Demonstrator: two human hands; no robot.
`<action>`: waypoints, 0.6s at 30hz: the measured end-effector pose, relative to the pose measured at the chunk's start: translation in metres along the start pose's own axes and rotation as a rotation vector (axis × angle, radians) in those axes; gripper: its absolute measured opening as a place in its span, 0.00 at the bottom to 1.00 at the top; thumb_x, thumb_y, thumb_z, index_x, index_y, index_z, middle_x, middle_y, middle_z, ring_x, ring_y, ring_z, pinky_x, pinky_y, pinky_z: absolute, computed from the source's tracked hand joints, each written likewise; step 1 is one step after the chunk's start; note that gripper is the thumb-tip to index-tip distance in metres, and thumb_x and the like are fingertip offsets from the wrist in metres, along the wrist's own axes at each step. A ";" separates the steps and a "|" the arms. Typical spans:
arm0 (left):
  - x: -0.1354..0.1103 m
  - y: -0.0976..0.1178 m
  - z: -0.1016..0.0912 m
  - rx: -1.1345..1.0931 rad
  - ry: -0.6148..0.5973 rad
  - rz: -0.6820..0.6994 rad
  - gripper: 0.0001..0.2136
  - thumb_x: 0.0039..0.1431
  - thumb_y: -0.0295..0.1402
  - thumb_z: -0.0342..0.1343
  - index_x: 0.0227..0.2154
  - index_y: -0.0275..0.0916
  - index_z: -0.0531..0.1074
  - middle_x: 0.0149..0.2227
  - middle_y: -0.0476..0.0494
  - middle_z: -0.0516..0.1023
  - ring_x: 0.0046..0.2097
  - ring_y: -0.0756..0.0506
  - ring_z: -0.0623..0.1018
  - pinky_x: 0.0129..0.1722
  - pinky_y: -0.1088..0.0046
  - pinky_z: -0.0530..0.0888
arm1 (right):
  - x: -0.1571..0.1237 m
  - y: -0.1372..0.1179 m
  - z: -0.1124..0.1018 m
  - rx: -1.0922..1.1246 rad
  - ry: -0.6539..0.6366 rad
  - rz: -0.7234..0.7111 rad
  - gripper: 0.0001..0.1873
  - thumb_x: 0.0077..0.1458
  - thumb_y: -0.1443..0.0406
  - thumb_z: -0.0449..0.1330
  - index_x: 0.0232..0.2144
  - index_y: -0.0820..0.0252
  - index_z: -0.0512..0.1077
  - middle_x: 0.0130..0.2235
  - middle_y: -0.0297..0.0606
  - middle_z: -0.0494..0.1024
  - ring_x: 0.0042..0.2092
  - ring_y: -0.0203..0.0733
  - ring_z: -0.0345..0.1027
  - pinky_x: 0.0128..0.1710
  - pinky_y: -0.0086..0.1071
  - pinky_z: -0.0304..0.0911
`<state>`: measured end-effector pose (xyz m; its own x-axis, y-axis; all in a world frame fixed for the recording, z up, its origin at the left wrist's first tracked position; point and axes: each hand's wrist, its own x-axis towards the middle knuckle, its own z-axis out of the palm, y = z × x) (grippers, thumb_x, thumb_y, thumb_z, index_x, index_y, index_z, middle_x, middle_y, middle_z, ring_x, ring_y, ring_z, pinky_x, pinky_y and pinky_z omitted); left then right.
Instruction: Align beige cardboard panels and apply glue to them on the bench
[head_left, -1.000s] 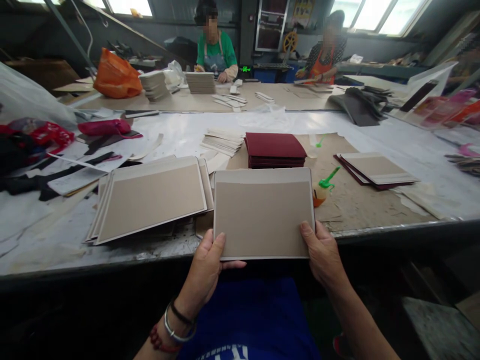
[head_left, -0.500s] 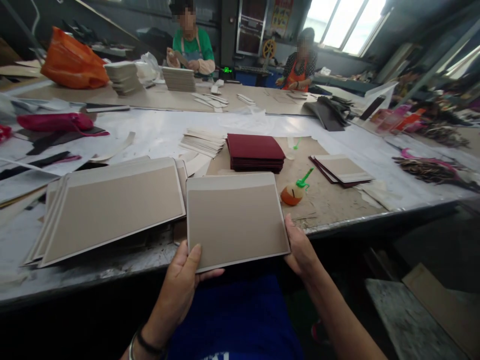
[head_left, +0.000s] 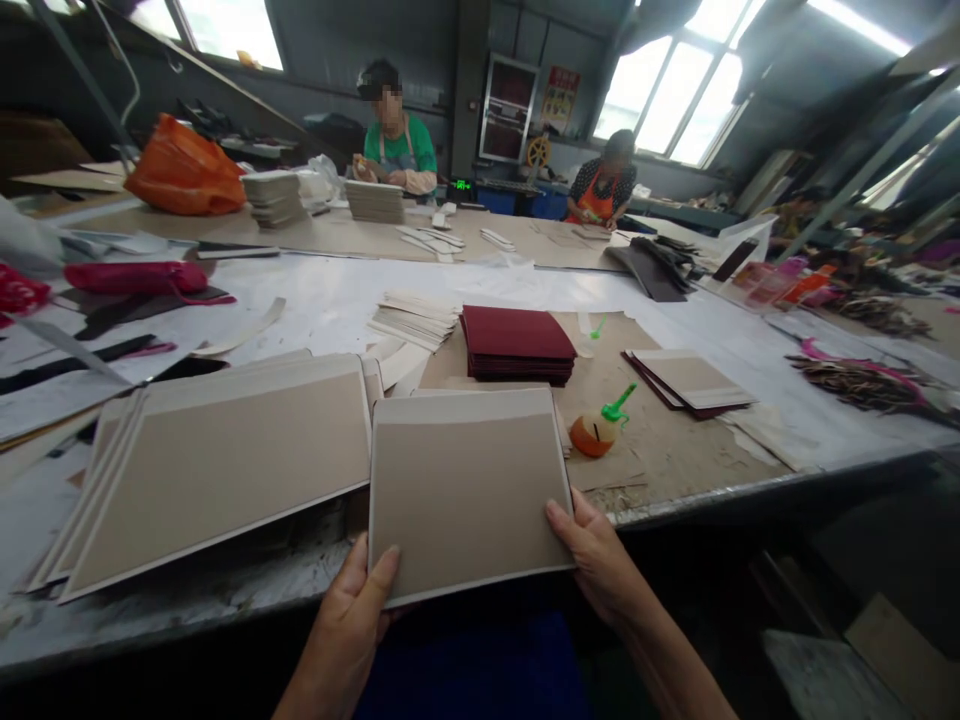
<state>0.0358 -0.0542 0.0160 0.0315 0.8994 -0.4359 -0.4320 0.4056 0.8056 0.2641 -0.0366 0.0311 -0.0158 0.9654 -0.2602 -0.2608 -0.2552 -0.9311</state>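
Observation:
A tan card panel (head_left: 465,485) with a pale border is held flat over the table's near edge. My left hand (head_left: 352,610) grips its lower left corner, thumb on top. My right hand (head_left: 596,555) holds its lower right corner, thumb on the face. To the left lies a fanned pile of larger tan panels (head_left: 217,470). Behind the held panel sits a stack of dark red covers (head_left: 517,345). An orange glue bottle with a green nozzle (head_left: 600,430) lies just right of the panel.
A small pile of tan and red pieces (head_left: 690,378) lies at the right on brown paper. White strips (head_left: 412,318) are heaped mid-table. Two other people (head_left: 394,140) work at the far side. An orange bag (head_left: 184,170) and red items (head_left: 124,277) sit at the left.
The view has swung up and to the right, showing more of the room. The panel stays in both hands, now slightly lower in the picture.

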 end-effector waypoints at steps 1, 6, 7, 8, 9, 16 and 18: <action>0.001 -0.001 -0.001 0.001 0.021 -0.002 0.30 0.45 0.43 0.61 0.52 0.44 0.60 0.47 0.45 0.74 0.47 0.41 0.73 0.38 0.72 0.75 | 0.002 0.001 0.001 0.001 0.003 -0.007 0.23 0.51 0.57 0.59 0.48 0.59 0.64 0.44 0.43 0.75 0.45 0.47 0.69 0.42 0.41 0.65; 0.005 -0.002 -0.004 -0.048 0.102 0.019 0.32 0.44 0.44 0.62 0.52 0.42 0.60 0.46 0.43 0.75 0.47 0.39 0.73 0.39 0.67 0.75 | 0.012 0.005 0.007 -0.016 0.016 -0.016 0.25 0.50 0.55 0.59 0.49 0.58 0.64 0.45 0.43 0.74 0.45 0.47 0.69 0.42 0.41 0.65; 0.006 -0.002 -0.006 -0.064 0.116 0.022 0.32 0.44 0.44 0.62 0.53 0.42 0.59 0.46 0.42 0.74 0.47 0.39 0.73 0.40 0.66 0.74 | 0.014 0.005 0.009 -0.020 0.019 -0.007 0.26 0.49 0.55 0.60 0.49 0.58 0.64 0.45 0.43 0.74 0.45 0.48 0.69 0.42 0.41 0.65; 0.006 -0.001 -0.008 -0.077 0.124 0.023 0.33 0.44 0.43 0.62 0.53 0.41 0.59 0.46 0.41 0.74 0.47 0.38 0.73 0.40 0.65 0.74 | 0.017 0.006 0.011 -0.025 0.024 0.006 0.27 0.49 0.55 0.60 0.49 0.58 0.64 0.45 0.43 0.75 0.44 0.48 0.69 0.42 0.42 0.65; 0.006 0.000 -0.010 -0.088 0.126 0.024 0.33 0.43 0.43 0.62 0.53 0.41 0.59 0.46 0.40 0.74 0.47 0.38 0.73 0.40 0.64 0.74 | 0.019 0.006 0.013 -0.030 0.030 0.019 0.28 0.47 0.54 0.61 0.50 0.58 0.64 0.44 0.43 0.75 0.44 0.49 0.69 0.42 0.42 0.65; 0.006 0.013 -0.026 -0.165 0.172 0.100 0.27 0.44 0.44 0.61 0.47 0.40 0.64 0.45 0.38 0.75 0.45 0.37 0.74 0.36 0.63 0.74 | 0.043 0.008 0.035 -0.130 0.001 0.047 0.30 0.44 0.52 0.62 0.50 0.53 0.65 0.46 0.41 0.74 0.45 0.52 0.69 0.40 0.42 0.67; 0.006 0.018 -0.034 -0.181 0.215 0.123 0.28 0.43 0.45 0.61 0.47 0.40 0.64 0.45 0.39 0.75 0.45 0.37 0.74 0.36 0.64 0.74 | 0.049 0.005 0.046 -0.192 -0.054 0.016 0.28 0.45 0.52 0.61 0.49 0.53 0.66 0.47 0.40 0.74 0.45 0.51 0.68 0.41 0.41 0.67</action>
<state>-0.0021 -0.0469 0.0144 -0.2137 0.8772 -0.4299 -0.5753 0.2427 0.7811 0.2174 0.0117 0.0256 -0.0711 0.9614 -0.2657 -0.0716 -0.2706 -0.9600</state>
